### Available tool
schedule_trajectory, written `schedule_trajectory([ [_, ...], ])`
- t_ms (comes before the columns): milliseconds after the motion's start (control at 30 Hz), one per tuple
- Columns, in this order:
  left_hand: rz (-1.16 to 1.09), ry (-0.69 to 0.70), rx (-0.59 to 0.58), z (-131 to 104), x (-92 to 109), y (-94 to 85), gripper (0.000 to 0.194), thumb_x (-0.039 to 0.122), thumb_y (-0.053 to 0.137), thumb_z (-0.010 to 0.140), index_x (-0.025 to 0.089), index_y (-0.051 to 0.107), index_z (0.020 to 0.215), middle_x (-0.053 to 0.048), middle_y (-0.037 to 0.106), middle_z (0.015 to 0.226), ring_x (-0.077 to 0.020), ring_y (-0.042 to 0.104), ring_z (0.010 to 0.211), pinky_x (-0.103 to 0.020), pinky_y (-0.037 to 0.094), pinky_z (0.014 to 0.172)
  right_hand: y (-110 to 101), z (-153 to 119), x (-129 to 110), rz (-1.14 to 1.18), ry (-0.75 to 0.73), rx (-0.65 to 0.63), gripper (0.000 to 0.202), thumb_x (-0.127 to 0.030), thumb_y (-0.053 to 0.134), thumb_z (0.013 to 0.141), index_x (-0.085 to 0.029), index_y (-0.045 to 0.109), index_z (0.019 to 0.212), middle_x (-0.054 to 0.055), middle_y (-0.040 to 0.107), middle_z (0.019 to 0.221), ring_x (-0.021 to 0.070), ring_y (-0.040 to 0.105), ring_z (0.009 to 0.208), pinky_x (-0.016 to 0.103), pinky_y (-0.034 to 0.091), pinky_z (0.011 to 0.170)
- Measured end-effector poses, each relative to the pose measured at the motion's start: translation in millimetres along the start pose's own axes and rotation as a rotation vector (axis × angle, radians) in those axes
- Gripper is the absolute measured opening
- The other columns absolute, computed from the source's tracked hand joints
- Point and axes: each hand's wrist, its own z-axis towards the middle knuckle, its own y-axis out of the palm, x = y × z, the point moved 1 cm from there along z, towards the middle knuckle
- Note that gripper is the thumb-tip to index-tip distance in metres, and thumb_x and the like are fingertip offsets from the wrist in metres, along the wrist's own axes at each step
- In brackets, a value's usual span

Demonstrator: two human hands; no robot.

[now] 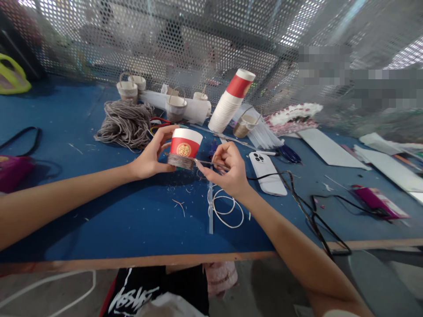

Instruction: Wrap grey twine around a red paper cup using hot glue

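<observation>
A red and white paper cup (186,144) with a gold emblem is held above the blue table by my left hand (152,155), fingers curled round its left side. Grey-brown cord (180,161) is wound in several turns about the cup's lower part. From these turns a strand leads right to my right hand (229,169), whose fingers are closed on it close to the cup. A coil of white cord (228,210) and a clear glue stick (210,213) lie just below my right hand. Loose fibre scraps (179,204) are scattered under the cup.
Behind my hands are a grey cord bundle (124,123), a leaning stack of paper cups (228,105) and several small cord-wrapped cups with handles (176,108). A white phone (267,174) and black cable (294,189) lie to the right. The table's front edge (142,260) is near me.
</observation>
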Motion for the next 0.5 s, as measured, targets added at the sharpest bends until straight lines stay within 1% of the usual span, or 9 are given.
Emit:
schedule_trajectory([
  [100, -0.011, 0.006, -0.004, 0.2, 0.0, -0.2, 0.089, 0.032, 0.087, 0.064, 0.033, 0.039, 0.139, -0.010, 0.048, 0.147, -0.0351, 0.046, 0.140, -0.054, 0.045, 0.113, -0.1, 0.2, -1.6, 0.008, 0.005, 0.010, 0.046, -0.035, 0.079, 0.066, -0.027, 0.037, 0.083, -0.010, 0.033, 0.063, 0.0083, 0.029, 0.053, 0.029, 0.027, 0.049],
  [300, -0.005, -0.007, -0.013, -0.1, 0.8, -1.4, 0.089, 0.031, 0.086, 0.064, 0.033, 0.039, 0.139, -0.010, 0.048, 0.147, -0.0350, 0.047, 0.139, -0.053, 0.047, 0.111, 0.3, 1.3, -0.5, 0.062, 0.029, 0.008, 0.045, -0.041, 0.078, 0.069, -0.027, 0.037, 0.080, -0.010, 0.033, 0.062, 0.0079, 0.027, 0.052, 0.029, 0.025, 0.048],
  [500, -0.006, 0.006, -0.016, 0.3, 1.6, -1.4, 0.088, 0.030, 0.087, 0.064, 0.033, 0.040, 0.139, -0.010, 0.049, 0.147, -0.0351, 0.048, 0.139, -0.052, 0.049, 0.109, 0.4, 1.6, 0.0, 0.053, 0.034, -0.001, 0.044, -0.040, 0.079, 0.069, -0.027, 0.038, 0.080, -0.010, 0.033, 0.061, 0.0080, 0.027, 0.051, 0.028, 0.025, 0.048],
])
